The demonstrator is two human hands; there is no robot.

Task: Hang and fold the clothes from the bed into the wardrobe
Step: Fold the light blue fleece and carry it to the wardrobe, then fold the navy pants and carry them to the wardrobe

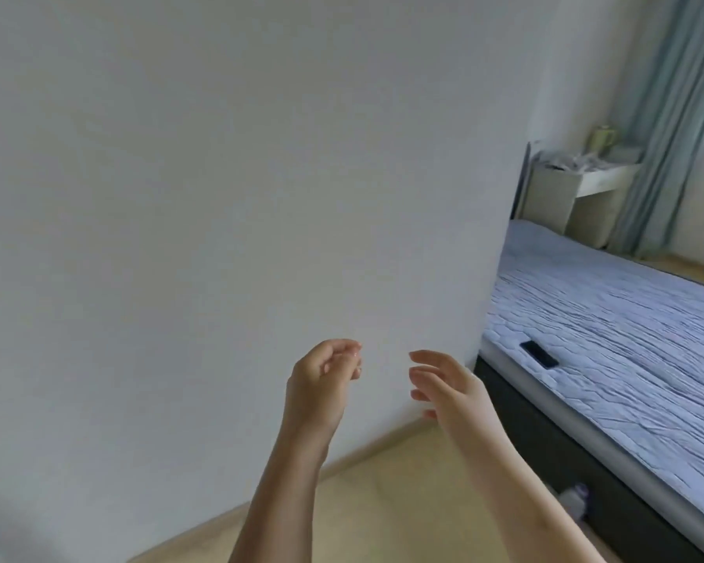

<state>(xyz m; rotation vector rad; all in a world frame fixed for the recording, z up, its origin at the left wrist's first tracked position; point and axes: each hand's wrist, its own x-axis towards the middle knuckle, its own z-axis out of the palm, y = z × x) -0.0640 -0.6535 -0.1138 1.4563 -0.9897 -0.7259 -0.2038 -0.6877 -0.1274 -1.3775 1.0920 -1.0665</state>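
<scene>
**Two bare hands before a white panel; bed at right**

- Left hand: raised in front of the panel, fingers curled in toward the thumb, nothing in them.
- Right hand: raised beside the left and apart from it, fingers loosely extended and slightly spread, holding nothing.
- Panel: plain white, fills the left and centre. Wall or wardrobe door cannot be told.
- Bed: right side, quilted pale-blue top over a dark base. Its far-left part is hidden behind the panel.
- Phone: black, flat on the bed near its front edge, close to where the panel cuts the bed off.
- Table: white, beyond the bed's far end, with blurred clutter on top.
- Mug: pale, at the table's back edge, next to the curtain.
- Floor: light wood, under both forearms.
- Foot: in pale footwear, just beside the bed's base.
</scene>
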